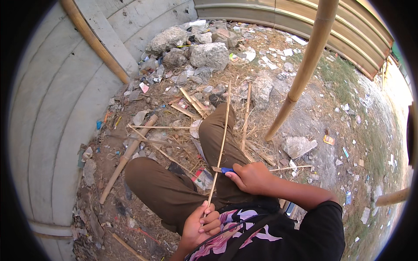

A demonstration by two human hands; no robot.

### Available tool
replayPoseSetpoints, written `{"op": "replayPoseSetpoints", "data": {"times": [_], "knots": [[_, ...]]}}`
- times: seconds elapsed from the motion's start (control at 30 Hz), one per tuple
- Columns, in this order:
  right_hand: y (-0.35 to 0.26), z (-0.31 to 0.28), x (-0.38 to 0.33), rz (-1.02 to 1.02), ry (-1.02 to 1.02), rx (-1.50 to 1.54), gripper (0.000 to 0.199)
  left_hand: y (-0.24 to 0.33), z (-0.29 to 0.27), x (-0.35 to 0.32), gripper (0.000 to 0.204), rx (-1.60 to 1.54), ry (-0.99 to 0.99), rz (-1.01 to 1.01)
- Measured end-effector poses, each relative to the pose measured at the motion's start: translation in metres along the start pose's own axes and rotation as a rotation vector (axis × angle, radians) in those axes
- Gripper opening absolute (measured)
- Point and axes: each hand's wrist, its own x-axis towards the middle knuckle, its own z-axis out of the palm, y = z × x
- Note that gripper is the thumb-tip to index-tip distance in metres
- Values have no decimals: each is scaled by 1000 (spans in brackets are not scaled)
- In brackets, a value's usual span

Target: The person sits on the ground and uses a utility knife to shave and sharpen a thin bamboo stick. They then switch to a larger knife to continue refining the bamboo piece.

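My left hand is closed round the near end of a thin bamboo strip, close to my body. The strip slants up and away over my thigh, its far end pointing toward the rocks. My right hand grips a blue-handled utility knife. Its blade lies across the strip, a little beyond my left hand, and seems to touch it. Below the strip is my leg in brown trousers. Part of the knife's handle is hidden inside my right fist.
A bamboo pole rises on the right; another leans along the grey wall. Rocks are heaped at the back before a metal fence. Cut bamboo pieces and litter surround my legs. A stone lies right.
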Motion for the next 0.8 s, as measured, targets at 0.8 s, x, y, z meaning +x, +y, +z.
{"op": "replayPoseSetpoints", "data": {"times": [0.8], "knots": [[68,29,79,209,271,-107,61,-12,-6,-3,36,-12,-63,-2]]}}
